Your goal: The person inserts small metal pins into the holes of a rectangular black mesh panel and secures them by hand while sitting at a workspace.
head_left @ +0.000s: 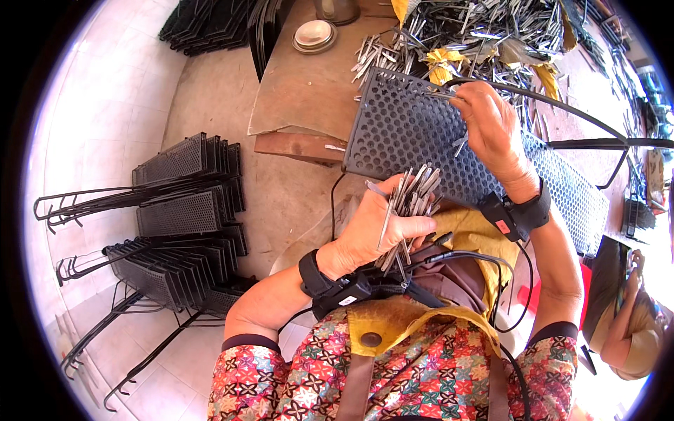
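Observation:
My left hand [382, 228] is closed round a loose bundle of thin grey metal strips [414, 196], their ends fanning up and down past the thumb. In front of me lies a black perforated metal panel [400, 133] with rows of round holes and a black bent-rod frame [562, 144]. Over its far part, my right hand [491, 126] is pinched on a thin metal strip [441, 94] that points left. Another short strip [460, 145] shows below those fingers, against the panel; whether the hand touches it I cannot tell.
A large heap of metal strips [484, 31] with yellow sacking lies beyond the panel. To its left are a wooden board [309, 91] and a small pale dish [313, 33]. Stacked black perforated racks [182, 217] stand at left. Another person [632, 316] is at far right.

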Tool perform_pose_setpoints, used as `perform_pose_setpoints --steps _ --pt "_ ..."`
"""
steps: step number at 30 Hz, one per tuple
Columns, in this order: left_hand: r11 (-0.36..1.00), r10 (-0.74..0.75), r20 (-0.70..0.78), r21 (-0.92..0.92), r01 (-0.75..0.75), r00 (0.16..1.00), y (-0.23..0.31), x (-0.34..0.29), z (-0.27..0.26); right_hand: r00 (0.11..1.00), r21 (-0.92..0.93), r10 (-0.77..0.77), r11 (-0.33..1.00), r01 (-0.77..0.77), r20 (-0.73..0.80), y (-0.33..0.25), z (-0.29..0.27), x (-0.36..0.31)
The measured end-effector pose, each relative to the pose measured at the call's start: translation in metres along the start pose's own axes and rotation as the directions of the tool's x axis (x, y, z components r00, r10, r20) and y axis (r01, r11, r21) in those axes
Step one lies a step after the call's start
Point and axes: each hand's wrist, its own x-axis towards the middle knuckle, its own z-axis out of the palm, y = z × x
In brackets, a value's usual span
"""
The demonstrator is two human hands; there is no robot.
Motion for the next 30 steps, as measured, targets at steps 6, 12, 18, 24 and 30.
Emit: perform_pose_setpoints --steps 6,12,18,24,30 --pt "0.999 0.014 0.012 -0.039 -0.013 1.0 -0.003 0.001 -0.001 0.998 -0.008 -0.045 0.999 0.045 0.036 0.001 -0.001 0.006" --pt "1.0 0.008 0.002 -0.023 -0.007 1.0 -0.004 0.002 -0.002 0.989 0.024 -0.088 0.996 0.086 0.118 0.002 0.001 0.006" --pt "1.0 -0.002 -0.009 -0.031 0.002 1.0 -0.002 0.003 0.0 0.948 0.118 0.279 0.947 -0.298 0.155 0.006 0.009 0.016" --pt "0.999 -0.029 -0.018 -0.032 0.029 0.999 0.001 0.002 -0.001 0.846 0.201 0.52 0.822 -0.533 0.117 0.0 0.011 0.017" --pt "0.999 -0.031 -0.024 -0.023 0.03 0.999 0.002 0.002 0.0 0.713 0.295 0.694 0.664 -0.687 0.098 -0.007 0.013 0.011"
